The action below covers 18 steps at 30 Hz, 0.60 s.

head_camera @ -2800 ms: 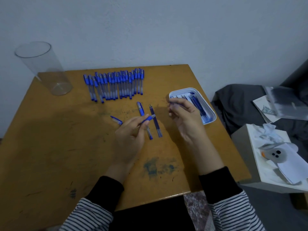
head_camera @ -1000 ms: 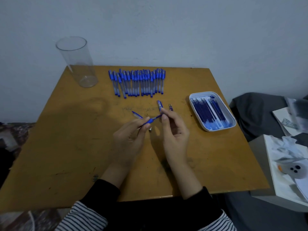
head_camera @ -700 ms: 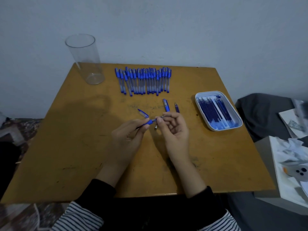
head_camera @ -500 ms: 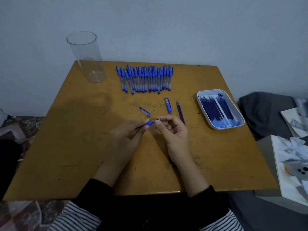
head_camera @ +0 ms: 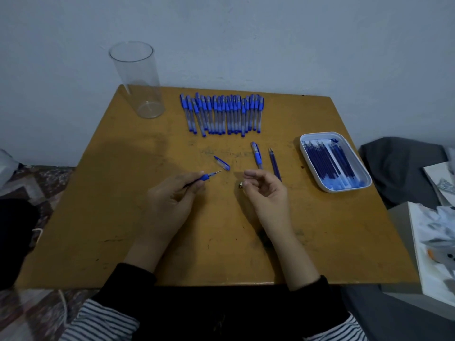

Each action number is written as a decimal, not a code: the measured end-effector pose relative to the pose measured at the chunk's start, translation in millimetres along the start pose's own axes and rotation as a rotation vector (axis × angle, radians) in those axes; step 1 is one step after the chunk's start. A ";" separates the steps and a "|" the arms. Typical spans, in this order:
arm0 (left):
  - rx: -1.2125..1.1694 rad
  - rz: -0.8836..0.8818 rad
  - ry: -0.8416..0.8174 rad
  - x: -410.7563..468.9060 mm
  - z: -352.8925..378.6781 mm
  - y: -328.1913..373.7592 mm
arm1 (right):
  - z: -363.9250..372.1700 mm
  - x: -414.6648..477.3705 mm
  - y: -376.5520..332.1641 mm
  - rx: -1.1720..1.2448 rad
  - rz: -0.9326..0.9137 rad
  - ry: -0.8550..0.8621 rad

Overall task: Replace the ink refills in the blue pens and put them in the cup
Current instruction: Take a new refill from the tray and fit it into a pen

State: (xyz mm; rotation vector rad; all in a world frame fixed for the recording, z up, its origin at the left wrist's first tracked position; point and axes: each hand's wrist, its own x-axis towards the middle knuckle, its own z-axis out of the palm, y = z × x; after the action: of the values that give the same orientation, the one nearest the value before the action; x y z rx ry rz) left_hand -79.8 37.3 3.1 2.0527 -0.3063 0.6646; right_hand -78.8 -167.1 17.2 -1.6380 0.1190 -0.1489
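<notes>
Pinching slim pen (head_camera: 204, 177), left hand (head_camera: 170, 200); metal tip (head_camera: 240, 185), right hand (head_camera: 266, 195).

Plain room at home.
Scuffed ochre wooden table (head_camera: 118, 217) against a bare pale wall (head_camera: 270, 45); patterned rug (head_camera: 41, 183) left of it, grey upholstery (head_camera: 398, 168) right.

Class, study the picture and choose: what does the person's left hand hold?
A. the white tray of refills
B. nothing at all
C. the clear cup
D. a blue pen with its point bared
D: the left hand grips a blue pen by its blue grip, with the thin point sticking out towards the middle of the table, while the clear cup and the white tray stand untouched.
</notes>
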 end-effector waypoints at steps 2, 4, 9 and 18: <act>0.011 0.008 -0.003 -1.1 -0.6 0.9 | 0.4 -0.4 2.6 -0.090 -0.004 0.021; 0.015 -0.005 -0.003 -1.6 -1.0 1.4 | 1.0 -0.3 7.0 -0.190 -0.019 0.045; 0.010 -0.040 0.000 -1.1 -2.3 3.7 | 8.4 -1.1 10.7 -0.428 -0.055 0.059; 0.020 -0.039 -0.014 -0.9 -2.9 6.8 | 28.1 4.0 9.9 -0.661 -0.220 0.190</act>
State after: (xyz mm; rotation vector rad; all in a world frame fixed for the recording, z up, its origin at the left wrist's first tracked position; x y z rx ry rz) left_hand -84.6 36.0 8.6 2.0784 -0.2677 0.6320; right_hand -70.0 -140.9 5.4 -2.2934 0.1412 -0.4731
